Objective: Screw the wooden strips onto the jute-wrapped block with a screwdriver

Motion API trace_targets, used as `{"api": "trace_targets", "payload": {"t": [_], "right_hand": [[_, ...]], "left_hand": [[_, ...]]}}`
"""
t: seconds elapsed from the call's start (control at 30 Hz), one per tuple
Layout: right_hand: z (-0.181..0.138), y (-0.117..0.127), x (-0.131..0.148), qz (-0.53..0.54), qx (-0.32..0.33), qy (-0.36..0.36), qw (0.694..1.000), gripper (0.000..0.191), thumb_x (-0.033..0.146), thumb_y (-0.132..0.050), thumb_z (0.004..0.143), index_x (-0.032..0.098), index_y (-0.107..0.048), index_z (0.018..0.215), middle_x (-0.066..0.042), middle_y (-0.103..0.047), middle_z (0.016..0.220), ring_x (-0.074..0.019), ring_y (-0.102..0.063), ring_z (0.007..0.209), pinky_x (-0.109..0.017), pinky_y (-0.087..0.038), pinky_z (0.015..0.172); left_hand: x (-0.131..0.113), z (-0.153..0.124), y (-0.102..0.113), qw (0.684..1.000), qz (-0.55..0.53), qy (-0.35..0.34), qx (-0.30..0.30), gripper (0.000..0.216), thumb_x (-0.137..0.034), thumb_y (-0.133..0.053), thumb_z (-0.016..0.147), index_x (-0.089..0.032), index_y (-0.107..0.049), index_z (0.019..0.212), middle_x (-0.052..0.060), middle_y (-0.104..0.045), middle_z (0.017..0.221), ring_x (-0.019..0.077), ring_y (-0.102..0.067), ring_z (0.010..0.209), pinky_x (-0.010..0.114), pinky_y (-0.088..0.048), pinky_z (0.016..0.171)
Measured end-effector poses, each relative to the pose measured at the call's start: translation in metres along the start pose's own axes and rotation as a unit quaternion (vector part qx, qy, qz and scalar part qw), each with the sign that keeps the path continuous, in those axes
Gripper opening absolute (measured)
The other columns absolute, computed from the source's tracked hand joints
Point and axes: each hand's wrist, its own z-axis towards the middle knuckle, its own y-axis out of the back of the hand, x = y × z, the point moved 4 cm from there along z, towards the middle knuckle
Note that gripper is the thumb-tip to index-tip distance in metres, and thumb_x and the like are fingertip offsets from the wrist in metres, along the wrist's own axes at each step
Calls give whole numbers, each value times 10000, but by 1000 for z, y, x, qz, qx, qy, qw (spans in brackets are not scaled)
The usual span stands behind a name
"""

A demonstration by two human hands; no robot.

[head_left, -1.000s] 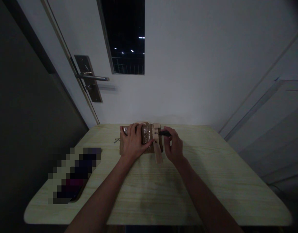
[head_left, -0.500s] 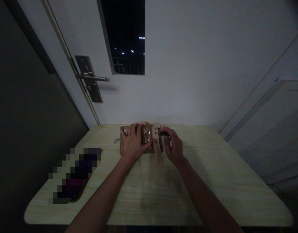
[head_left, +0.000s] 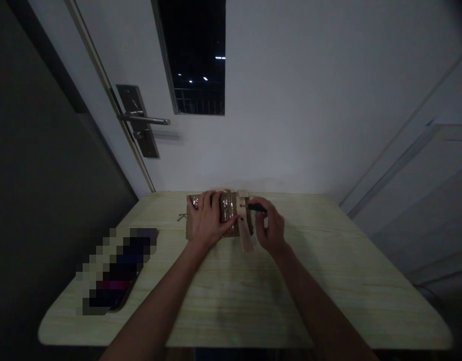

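My left hand [head_left: 206, 223] lies spread across a brown cardboard piece [head_left: 232, 229] covered with shiny clear tape, pressing it to the table. Its thumb reaches a pale wood-like strip [head_left: 246, 238] that crosses the cardboard's right end and has a small dark hole. Between the fingers of my right hand [head_left: 270, 225] is a small black-handled screwdriver [head_left: 257, 206]. Its thin shaft points left and meets the strip above the hole; the exact contact at the tip is too small to make out. Thin nails or screws [head_left: 182, 216] stick out by the cardboard's left edge.
The pale wood-grain table [head_left: 231, 301] stands against a white door [head_left: 309, 100] with a metal handle [head_left: 148, 120] and a dark window [head_left: 197, 60]. A phone-like dark object [head_left: 122, 271], partly blurred out by pixels, lies at the table's left.
Hardly anything differs. The black handle in my right hand shows slightly more between the fingers, while my left hand and the cardboard stay in place.
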Motion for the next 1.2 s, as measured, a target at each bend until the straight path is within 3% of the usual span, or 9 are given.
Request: {"api": "trace_targets", "payload": {"t": [0.2,0.43,0.77,1.07,1.2], "right_hand": [[-1,0,-6,-31,-8,8,999,351,140,-433,920,273,-543,1225,-59,-650,1067,-153,-651,931,-282,-564,713],[2,4,-5,-40,-25,-3,999,297,189,-513,913,288,-569,1187,-9,-614,864,-119,-605,709,-252,-531,606],[-1,0,-4,11,5,4,1000,484,163,-383,925,288,-376,1393,-64,-638,1122,-180,-630,1002,-357,-577,779],[0,2,-5,-38,-25,6,999,213,176,-499,909,244,-567,1098,-36,-627,917,-139,-624,790,-276,-540,645],[0,1,-2,-24,-9,1,1000,255,179,-488,900,239,-544,1141,-51,-639,978,-147,-630,832,-266,-541,627]], "left_hand": [[-1,0,1,1000,0,4,5,763,-707,-445,805,-157,-397,1332,175,-473,1348,341,-401,1271,658,-31,1119],[-1,1,0,1000,1,4,5,763,-701,-456,802,-153,-403,1330,178,-479,1339,338,-400,1276,650,-34,1123],[-1,0,2,1000,7,5,3,744,-701,-444,806,-173,-407,1329,173,-481,1345,338,-402,1272,646,-41,1126],[-2,1,3,1000,1,9,9,751,-696,-453,805,-157,-405,1325,179,-486,1335,341,-404,1271,650,-49,1125],[-1,0,0,1000,0,9,1,753,-703,-451,802,-171,-401,1333,175,-478,1342,340,-405,1268,651,-25,1124]]}}
